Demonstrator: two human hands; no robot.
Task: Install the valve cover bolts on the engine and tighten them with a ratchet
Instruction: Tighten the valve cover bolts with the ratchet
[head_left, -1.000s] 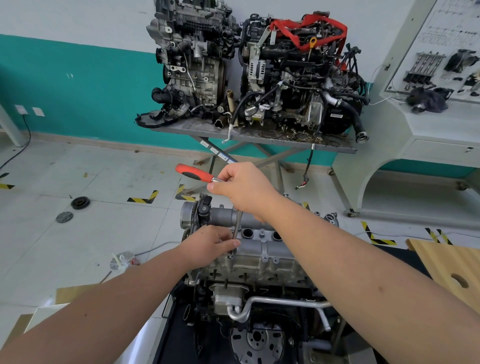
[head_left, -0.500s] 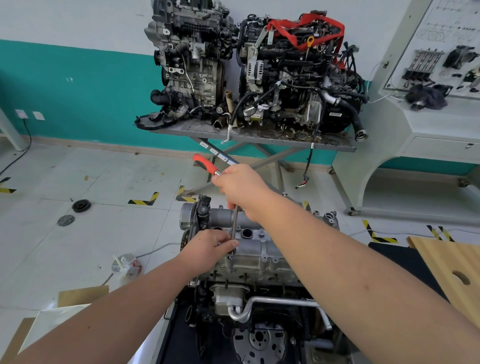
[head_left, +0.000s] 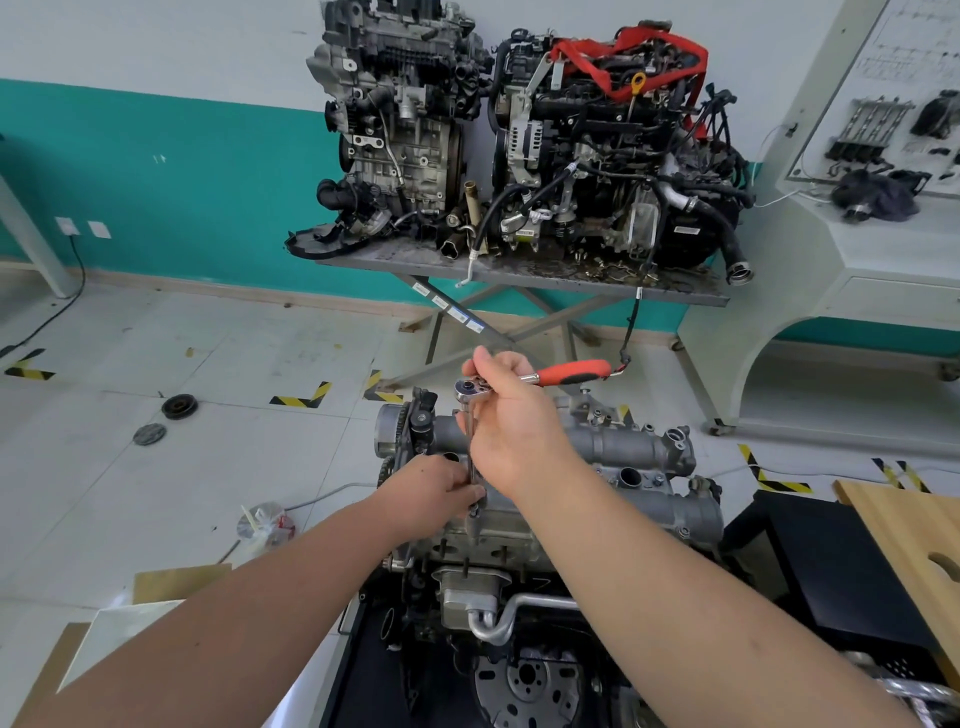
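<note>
A grey engine with its valve cover (head_left: 613, 447) stands in front of me. My right hand (head_left: 511, 415) grips the ratchet (head_left: 571, 373) near its head; the red handle points to the right. A steel extension bar (head_left: 471, 447) runs down from the ratchet head to the cover's near left edge. My left hand (head_left: 434, 491) pinches the lower end of that bar where it meets the cover. The bolt under the socket is hidden by my fingers.
Two other engines (head_left: 519, 130) sit on a scissor stand against the teal wall behind. A white bench (head_left: 857, 249) with parts stands at right. A wooden board (head_left: 914, 551) and a black case (head_left: 831, 566) lie to my right. Pulleys (head_left: 179, 406) lie on the floor at left.
The ratchet handle has swung from pointing left, round the far side, to pointing right. My left hand has stayed on the extension bar at the cover.
</note>
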